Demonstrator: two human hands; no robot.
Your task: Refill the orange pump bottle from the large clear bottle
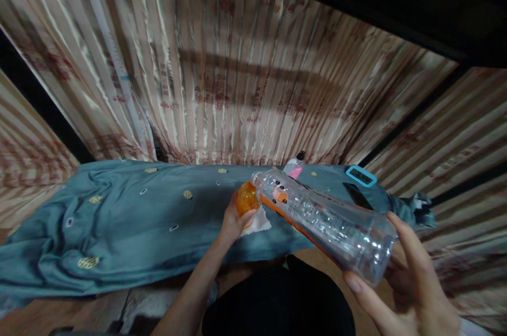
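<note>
My right hand [415, 278] grips a large clear plastic bottle [332, 225] near its base, thumb below and fingers above. The bottle is tilted, its neck pointing left and up, with an orange picture on its side and an orange strip along its lower edge. At its mouth is a shiny amber, rounded container [246, 198], held in the closed fingers of my left hand [234, 220]. Whether the container is a cup or a small bottle I cannot make out. A white cloth [259, 222] with a scalloped edge shows just under my left hand.
A grey-green patterned cloth [130, 225] covers the long surface ahead. At its back stands a small bottle with a black cap and pink label [295, 166]. To the right lie a blue-framed device [361, 176] and a dark flat object [356, 196]. Striped curtains [237, 61] hang behind.
</note>
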